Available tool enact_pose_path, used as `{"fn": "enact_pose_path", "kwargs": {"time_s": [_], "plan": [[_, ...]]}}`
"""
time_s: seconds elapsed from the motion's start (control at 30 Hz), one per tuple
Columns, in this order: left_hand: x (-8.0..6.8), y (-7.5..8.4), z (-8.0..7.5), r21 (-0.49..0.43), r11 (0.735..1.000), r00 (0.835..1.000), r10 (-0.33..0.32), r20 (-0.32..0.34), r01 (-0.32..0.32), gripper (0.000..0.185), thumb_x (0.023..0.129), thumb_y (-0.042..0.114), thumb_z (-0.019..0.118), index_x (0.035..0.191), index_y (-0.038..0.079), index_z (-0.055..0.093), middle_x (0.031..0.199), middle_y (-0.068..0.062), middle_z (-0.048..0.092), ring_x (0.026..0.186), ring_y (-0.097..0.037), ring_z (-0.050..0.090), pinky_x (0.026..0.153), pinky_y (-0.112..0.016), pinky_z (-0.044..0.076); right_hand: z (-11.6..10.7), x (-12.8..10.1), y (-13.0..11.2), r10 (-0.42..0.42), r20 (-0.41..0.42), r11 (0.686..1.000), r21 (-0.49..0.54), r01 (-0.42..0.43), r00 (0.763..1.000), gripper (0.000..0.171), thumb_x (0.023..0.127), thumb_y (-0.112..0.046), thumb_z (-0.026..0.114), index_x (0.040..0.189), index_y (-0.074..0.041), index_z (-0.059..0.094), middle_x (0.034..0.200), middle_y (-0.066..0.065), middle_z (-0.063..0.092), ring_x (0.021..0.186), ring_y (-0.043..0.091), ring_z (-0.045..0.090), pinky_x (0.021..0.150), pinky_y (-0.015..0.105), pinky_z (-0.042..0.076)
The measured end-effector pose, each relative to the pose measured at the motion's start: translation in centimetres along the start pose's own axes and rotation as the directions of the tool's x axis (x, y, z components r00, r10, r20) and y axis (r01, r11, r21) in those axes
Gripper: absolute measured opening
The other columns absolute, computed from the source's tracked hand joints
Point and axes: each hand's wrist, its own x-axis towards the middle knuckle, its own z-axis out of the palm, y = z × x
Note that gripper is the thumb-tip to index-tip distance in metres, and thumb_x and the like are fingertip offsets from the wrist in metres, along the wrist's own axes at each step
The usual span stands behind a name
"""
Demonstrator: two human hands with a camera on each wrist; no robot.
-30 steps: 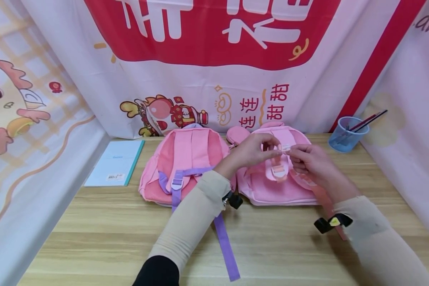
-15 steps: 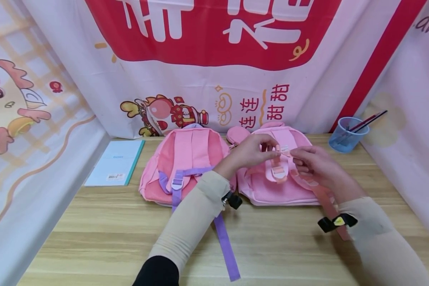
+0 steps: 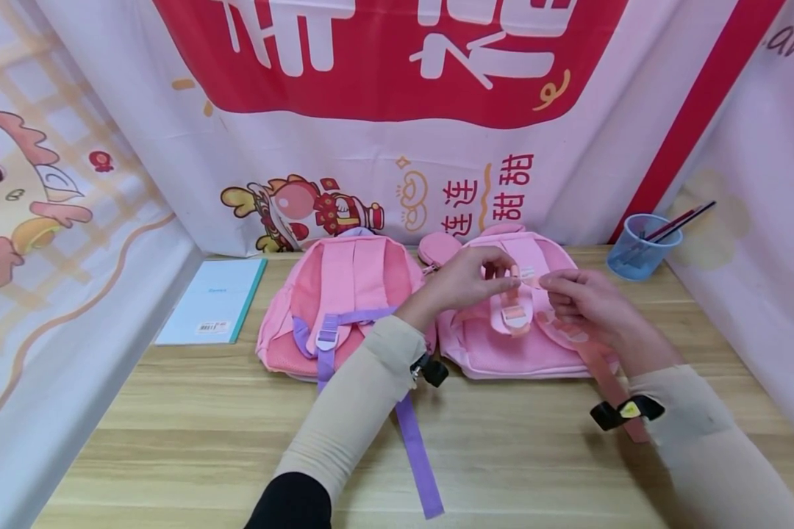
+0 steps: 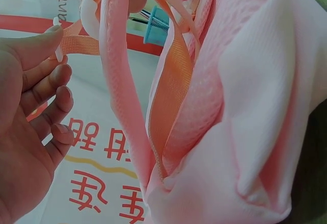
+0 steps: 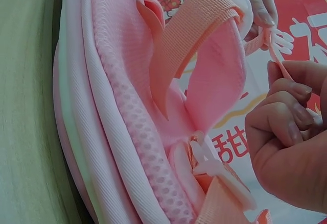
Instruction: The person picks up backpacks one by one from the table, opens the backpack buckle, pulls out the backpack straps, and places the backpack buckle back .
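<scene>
A pink backpack (image 3: 516, 360) stands on the table at the right, its shoulder straps towards me. In front of it, the thumb and forefinger of my left hand (image 3: 470, 278) pinch a white pronged buckle (image 5: 282, 43) on a short orange webbing strap (image 4: 82, 45). My right hand (image 3: 585, 301) pinches the webbing's thin free end (image 5: 277, 55) between thumb and forefinger, its other fingers curled. A padded shoulder strap (image 4: 116, 45) with a white slider (image 3: 514, 316) hangs below my left hand. Another orange strap (image 3: 609, 382) trails down over the table under my right forearm.
To the left stands a second pink backpack (image 3: 353, 283) with purple straps (image 3: 418, 455), partly behind my left forearm. A pale blue notebook (image 3: 215, 297) lies farther left. At the back right is a blue pen cup (image 3: 642, 253); a printed cloth (image 3: 357, 154) hangs behind.
My right hand has drawn a little to the right, away from my left hand, and more of the webbing's end shows between them. The left hand has stayed almost still.
</scene>
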Motion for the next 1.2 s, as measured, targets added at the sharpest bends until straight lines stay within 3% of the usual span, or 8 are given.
{"fn": "enact_pose_path", "kwargs": {"time_s": [0.57, 0.8, 1.0, 1.2], "plan": [[0.0, 0.0, 0.2, 0.029, 0.999, 1.000, 0.020, 0.012, -0.020, 0.018, 0.100, 0.025, 0.080, 0.111, 0.012, 0.075, 0.100, -0.001, 0.070, 0.092, -0.012, 0.058, 0.082, -0.021, 0.047, 1.2, 0.0, -0.6, 0.013, 0.019, 0.993, 0.115, -0.015, 1.000, 0.020, 0.111, -0.038, 0.060, 0.111, -0.021, 0.071, 0.077, -0.005, 0.057, 0.064, 0.011, 0.051, 0.061, 0.021, 0.047], [0.0, 0.0, 0.2, 0.065, 0.997, 0.999, 0.030, 0.026, -0.031, 0.015, 0.100, 0.026, 0.080, 0.108, 0.015, 0.074, 0.097, 0.002, 0.069, 0.089, -0.009, 0.059, 0.081, -0.020, 0.048, 1.5, 0.0, -0.8, -0.001, 0.009, 1.000, -0.027, 0.002, 1.000, 0.035, 0.110, -0.051, 0.057, 0.107, -0.018, 0.065, 0.073, -0.006, 0.049, 0.063, 0.012, 0.047, 0.060, 0.023, 0.042], [0.2, 0.0, 0.2, 0.051, 0.998, 0.997, 0.041, 0.068, -0.045, 0.017, 0.100, 0.026, 0.080, 0.110, 0.014, 0.073, 0.095, 0.001, 0.067, 0.087, -0.010, 0.059, 0.078, -0.020, 0.048, 1.7, -0.1, -0.9, -0.043, -0.011, 0.996, -0.084, 0.042, 0.999, 0.024, 0.113, -0.037, 0.056, 0.107, -0.016, 0.065, 0.069, -0.006, 0.046, 0.060, 0.012, 0.044, 0.057, 0.024, 0.040], [0.1, -0.5, 0.4, -0.009, 1.000, 0.989, 0.014, 0.149, -0.013, 0.027, 0.105, 0.017, 0.073, 0.130, 0.007, 0.069, 0.116, -0.007, 0.071, 0.104, -0.014, 0.062, 0.093, -0.022, 0.050, 1.5, -0.2, -0.8, -0.037, -0.026, 0.995, -0.099, 0.034, 0.999, 0.022, 0.114, -0.035, 0.054, 0.115, -0.018, 0.067, 0.069, -0.007, 0.047, 0.060, 0.011, 0.046, 0.058, 0.023, 0.042]]}}
